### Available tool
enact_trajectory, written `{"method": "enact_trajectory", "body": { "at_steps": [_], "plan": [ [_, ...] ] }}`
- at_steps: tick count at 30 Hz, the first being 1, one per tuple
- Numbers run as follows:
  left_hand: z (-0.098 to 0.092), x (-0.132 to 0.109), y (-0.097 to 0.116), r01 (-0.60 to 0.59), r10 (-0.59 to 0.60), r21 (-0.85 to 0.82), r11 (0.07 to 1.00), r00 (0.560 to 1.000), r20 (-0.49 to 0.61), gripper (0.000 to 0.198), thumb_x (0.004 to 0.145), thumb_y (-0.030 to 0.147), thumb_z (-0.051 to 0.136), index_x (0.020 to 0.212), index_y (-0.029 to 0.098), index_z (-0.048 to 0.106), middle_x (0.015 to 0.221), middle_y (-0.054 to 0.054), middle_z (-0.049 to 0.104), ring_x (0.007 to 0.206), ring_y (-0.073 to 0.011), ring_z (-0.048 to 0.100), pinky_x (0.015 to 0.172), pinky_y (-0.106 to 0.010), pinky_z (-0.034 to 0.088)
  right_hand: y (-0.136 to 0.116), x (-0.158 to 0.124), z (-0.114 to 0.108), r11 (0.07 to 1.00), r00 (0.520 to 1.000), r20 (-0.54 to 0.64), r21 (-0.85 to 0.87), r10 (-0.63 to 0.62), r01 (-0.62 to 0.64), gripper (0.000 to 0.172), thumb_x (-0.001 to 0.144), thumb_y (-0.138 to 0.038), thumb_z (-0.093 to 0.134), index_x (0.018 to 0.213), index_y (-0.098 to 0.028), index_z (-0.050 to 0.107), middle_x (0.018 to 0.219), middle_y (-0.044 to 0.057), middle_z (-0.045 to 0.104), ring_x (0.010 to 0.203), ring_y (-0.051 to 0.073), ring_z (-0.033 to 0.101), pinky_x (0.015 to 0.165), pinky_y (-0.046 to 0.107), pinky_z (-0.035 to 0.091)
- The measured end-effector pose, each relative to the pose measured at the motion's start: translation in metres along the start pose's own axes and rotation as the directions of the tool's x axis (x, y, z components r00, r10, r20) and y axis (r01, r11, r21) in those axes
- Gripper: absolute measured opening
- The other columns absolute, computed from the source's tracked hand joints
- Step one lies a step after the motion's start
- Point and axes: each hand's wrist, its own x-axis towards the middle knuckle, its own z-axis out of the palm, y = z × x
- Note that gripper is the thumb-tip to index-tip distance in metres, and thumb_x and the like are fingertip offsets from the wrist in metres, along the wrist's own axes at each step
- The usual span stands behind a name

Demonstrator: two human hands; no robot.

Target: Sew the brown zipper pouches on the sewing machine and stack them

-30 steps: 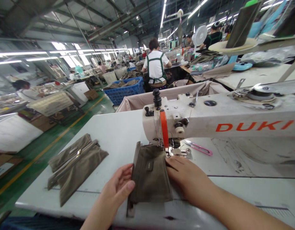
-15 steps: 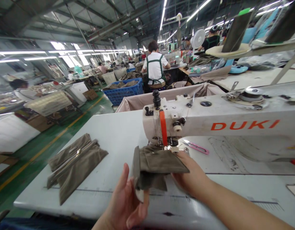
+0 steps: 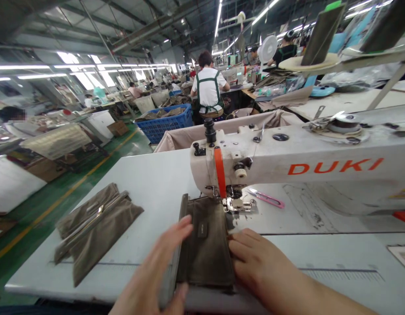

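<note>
Brown pouch (image 3: 209, 258): lay flat on the near side of the sewing machine (image 3: 287, 151), far edge right by the needle end, small dark label (image 3: 202, 228) facing up, lettering too small to read.
Left hand (image 3: 153, 267): blurred, on the near side of the sewing machine; grip spread, thumb well apart from the fingers, fingertips over the pouch's left edge; could not tell touching from hovering.
Right hand (image 3: 258, 258): near side of the sewing machine, fingers curled in at the pouch's right edge, thumb hidden; could not tell the grip as pinching or merely resting.
Folded brown piece (image 3: 100, 232): lay on the white tabletop (image 3: 153, 175) left of the sewing machine, metal-toned strip across it.
Pink snips (image 3: 268, 199): lay under the sewing machine's arm.
Blue crate (image 3: 167, 124): stood beyond the sewing machine, to the left, holding brown cloth.
Co-worker (image 3: 207, 87): sat beyond the sewing machine, back turned, green straps over white.
</note>
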Motion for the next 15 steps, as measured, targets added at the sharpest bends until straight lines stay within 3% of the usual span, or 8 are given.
{"method": "enact_trajectory", "body": {
  "at_steps": [1, 3, 5, 7, 9, 12, 15],
  "plan": [
    [0.006, 0.004, 0.006, -0.152, 0.136, 0.127, 0.98, 0.983, 0.127, 0.057, 0.084, 0.011, 0.051, 0.14, 0.018, 0.044, 0.145, -0.011, 0.045, 0.132, -0.0283, 0.044, 0.109, -0.043, 0.042, -0.005, -0.005, 0.003, 1.0, 0.999, -0.051, -0.005, -0.005, 0.004, 0.011, 0.084, -0.021, 0.071, 0.08, -0.019, 0.061, 0.087, 0.001, 0.062, 0.086, 0.02, 0.054, 0.077, 0.035, 0.043],
    [0.022, 0.011, 0.013, -0.407, 0.331, 0.287, 0.867, 0.902, 0.278, 0.051, 0.086, 0.008, 0.047, 0.137, 0.014, 0.048, 0.143, -0.012, 0.047, 0.131, -0.0286, 0.046, 0.105, -0.042, 0.046, -0.013, -0.013, 0.009, 1.0, 0.981, -0.195, -0.018, -0.015, 0.012, 0.011, 0.089, -0.021, 0.064, 0.078, -0.018, 0.061, 0.085, 0.002, 0.064, 0.085, 0.019, 0.056, 0.075, 0.033, 0.044],
    [0.039, 0.016, 0.012, -0.54, 0.427, 0.35, 0.765, 0.833, 0.352, 0.041, 0.091, 0.012, 0.045, 0.131, 0.012, 0.053, 0.137, -0.011, 0.054, 0.125, -0.0267, 0.052, 0.1, -0.039, 0.051, -0.019, -0.019, 0.015, 0.999, 0.942, -0.335, -0.033, -0.018, 0.008, 0.023, 0.097, -0.016, 0.048, 0.079, -0.018, 0.061, 0.083, 0.003, 0.065, 0.083, 0.017, 0.058, 0.074, 0.03, 0.044],
    [0.05, 0.014, 0.005, -0.587, 0.472, 0.355, 0.728, 0.804, 0.361, 0.034, 0.095, 0.016, 0.043, 0.125, 0.01, 0.057, 0.13, -0.01, 0.06, 0.118, -0.0248, 0.058, 0.096, -0.035, 0.054, -0.024, -0.023, 0.018, 0.999, 0.906, -0.422, -0.043, -0.022, 0.004, 0.033, 0.101, -0.013, 0.036, 0.083, -0.018, 0.063, 0.081, 0.002, 0.066, 0.082, 0.015, 0.059, 0.075, 0.027, 0.044],
    [0.058, 0.009, -0.001, -0.578, 0.504, 0.315, 0.753, 0.814, 0.289, 0.03, 0.096, 0.014, 0.042, 0.12, 0.01, 0.061, 0.122, -0.01, 0.065, 0.112, -0.0237, 0.061, 0.092, -0.034, 0.056, -0.027, -0.026, 0.019, 0.999, 0.893, -0.45, -0.045, -0.014, -0.007, 0.033, 0.101, -0.014, 0.036, 0.086, -0.019, 0.065, 0.08, 0.001, 0.067, 0.08, 0.014, 0.06, 0.076, 0.027, 0.045],
    [0.063, 0.0, -0.004, -0.476, 0.455, 0.165, 0.864, 0.878, 0.15, 0.025, 0.096, 0.015, 0.045, 0.112, 0.015, 0.064, 0.105, -0.008, 0.069, 0.098, -0.0208, 0.064, 0.088, -0.033, 0.056, -0.031, -0.031, 0.017, 1.0, 0.904, -0.427, -0.016, 0.008, -0.017, 0.027, 0.099, -0.013, 0.043, 0.084, -0.019, 0.065, 0.079, 0.001, 0.066, 0.077, 0.015, 0.059, 0.073, 0.028, 0.046],
    [0.063, -0.004, 0.0, -0.401, 0.39, 0.05, 0.914, 0.908, 0.153, 0.023, 0.096, 0.022, 0.046, 0.112, 0.02, 0.064, 0.099, -0.007, 0.068, 0.093, -0.0204, 0.063, 0.086, -0.034, 0.056, -0.033, -0.036, 0.012, 0.999, 0.932, -0.362, 0.039, 0.028, -0.015, 0.025, 0.097, -0.013, 0.043, 0.087, -0.018, 0.066, 0.077, 0.002, 0.064, 0.075, 0.017, 0.057, 0.07, 0.03, 0.046]
  ]
}}
